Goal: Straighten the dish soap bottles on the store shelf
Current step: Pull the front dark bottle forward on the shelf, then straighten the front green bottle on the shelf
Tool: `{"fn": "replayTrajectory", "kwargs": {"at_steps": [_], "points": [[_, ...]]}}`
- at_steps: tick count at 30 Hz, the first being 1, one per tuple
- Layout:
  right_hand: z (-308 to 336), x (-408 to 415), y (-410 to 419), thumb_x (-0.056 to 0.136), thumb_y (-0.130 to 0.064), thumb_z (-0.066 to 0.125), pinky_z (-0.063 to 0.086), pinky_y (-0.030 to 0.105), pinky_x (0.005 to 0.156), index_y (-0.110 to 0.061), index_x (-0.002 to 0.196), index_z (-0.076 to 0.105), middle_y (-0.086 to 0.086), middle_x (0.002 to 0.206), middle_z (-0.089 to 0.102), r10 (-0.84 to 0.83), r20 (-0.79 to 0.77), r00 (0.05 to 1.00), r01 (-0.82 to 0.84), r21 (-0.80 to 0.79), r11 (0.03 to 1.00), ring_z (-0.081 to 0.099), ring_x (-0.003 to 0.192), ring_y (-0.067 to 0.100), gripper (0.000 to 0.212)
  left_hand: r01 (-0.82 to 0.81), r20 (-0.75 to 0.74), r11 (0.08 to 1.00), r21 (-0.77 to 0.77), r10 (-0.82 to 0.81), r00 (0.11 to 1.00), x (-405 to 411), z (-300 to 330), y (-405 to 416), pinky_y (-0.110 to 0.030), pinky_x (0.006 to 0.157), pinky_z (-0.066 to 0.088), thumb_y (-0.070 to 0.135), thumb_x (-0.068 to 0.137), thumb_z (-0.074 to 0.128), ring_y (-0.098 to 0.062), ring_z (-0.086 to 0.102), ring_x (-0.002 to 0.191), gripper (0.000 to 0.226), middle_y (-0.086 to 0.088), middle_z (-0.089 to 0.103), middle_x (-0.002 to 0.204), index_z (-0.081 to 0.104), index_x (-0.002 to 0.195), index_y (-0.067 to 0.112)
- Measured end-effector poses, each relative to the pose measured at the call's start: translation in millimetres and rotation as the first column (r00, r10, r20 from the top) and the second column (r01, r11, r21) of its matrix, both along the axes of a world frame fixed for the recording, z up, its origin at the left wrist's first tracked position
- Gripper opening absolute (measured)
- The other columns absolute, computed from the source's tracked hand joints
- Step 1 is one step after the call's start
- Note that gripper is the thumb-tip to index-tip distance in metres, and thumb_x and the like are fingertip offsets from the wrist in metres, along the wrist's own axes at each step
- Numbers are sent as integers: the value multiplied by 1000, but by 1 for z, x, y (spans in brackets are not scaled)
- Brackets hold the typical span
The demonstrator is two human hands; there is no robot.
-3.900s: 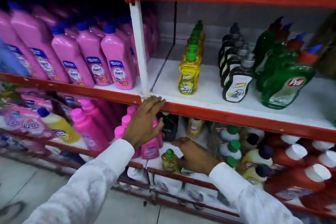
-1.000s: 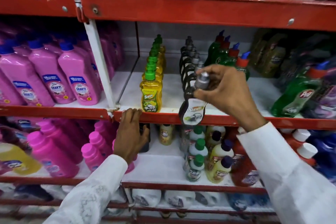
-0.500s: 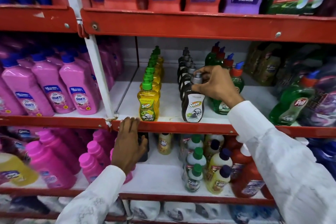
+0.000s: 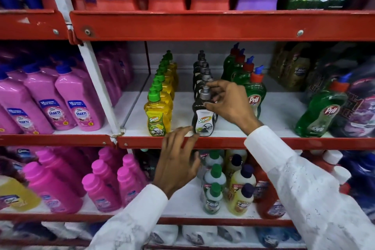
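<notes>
We pinch the grey cap of the dark, white-labelled plastic soap bottle (image 4: 203,116) with our right hand (image 4: 229,103) at the red metal shelf's front lip (image 4: 284,143); our left hand (image 4: 178,160), fingers spread and holding nothing, hovers near its base; we should twist gently, label forward, in line with the row.

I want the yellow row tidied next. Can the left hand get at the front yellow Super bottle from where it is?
Probably yes. The left hand is open at the shelf's red front edge, just below and right of the front yellow Super bottle. Nothing stands in front of that bottle, and the right hand is busy on the black Super bottle.
</notes>
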State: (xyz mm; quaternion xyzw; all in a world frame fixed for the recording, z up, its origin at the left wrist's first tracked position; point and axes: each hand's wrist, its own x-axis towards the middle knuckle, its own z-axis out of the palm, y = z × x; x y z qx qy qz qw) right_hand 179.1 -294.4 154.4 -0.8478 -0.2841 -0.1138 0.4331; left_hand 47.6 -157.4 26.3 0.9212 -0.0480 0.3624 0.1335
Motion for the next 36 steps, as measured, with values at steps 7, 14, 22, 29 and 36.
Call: {"fn": "replayTrajectory", "kwargs": {"at_steps": [7, 14, 22, 29, 36], "points": [[-78, -24, -78, 82, -8, 70, 53, 33, 90, -17, 111, 67, 1, 119, 64, -356, 225, 907, 260, 366, 893, 61, 106, 14, 30, 195, -189, 977, 83, -177, 966, 41, 3, -47, -44, 117, 37, 27, 86, 57, -27, 44, 135, 56, -10, 51, 144, 45, 139, 14], [-108, 19, -139, 80, -28, 71, 15, 22, 118, -11, 140, 44, 16, 145, 43, -696, 105, 710, 595, 440, 673, 36, 135, 32, 68, 178, -305, 982, 58, -153, 940, 51, -10, -49, -39, 121, 27, 25, 85, 60, -28, 48, 134, 60, -9, 55, 141, 46, 142, 12], [-115, 67, -178, 83, -42, 70, 27, 48, 119, -3, 152, 22, 23, 153, 37, -809, -126, 574, 778, 394, 490, 35, 141, 40, 93, 149, -299, 989, -17, -147, 943, 45, -8, -46, -36, 120, 28, 20, 85, 68, -23, 45, 139, 61, -5, 53, 145, 47, 142, 16], [-102, 56, -166, 74, -53, 73, 43, 44, 104, -9, 136, 41, 18, 134, 49, -777, 27, 629, 718, 361, 595, 46, 124, 32, 83, 126, -309, 990, -67, -141, 941, 41, -8, -35, -32, 118, 34, 24, 88, 65, -19, 43, 140, 59, -1, 50, 148, 45, 144, 20], [-97, 17, -87, 67, -69, 72, 44, 30, 90, -15, 126, 43, 6, 121, 53, -670, 104, 735, 596, 373, 711, 50, 109, 18, 85, 159, -297, 986, -47, -166, 940, 39, -11, -31, -19, 120, 20, 23, 89, 61, -8, 36, 142, 61, 5, 48, 150, 41, 146, 23]]}}
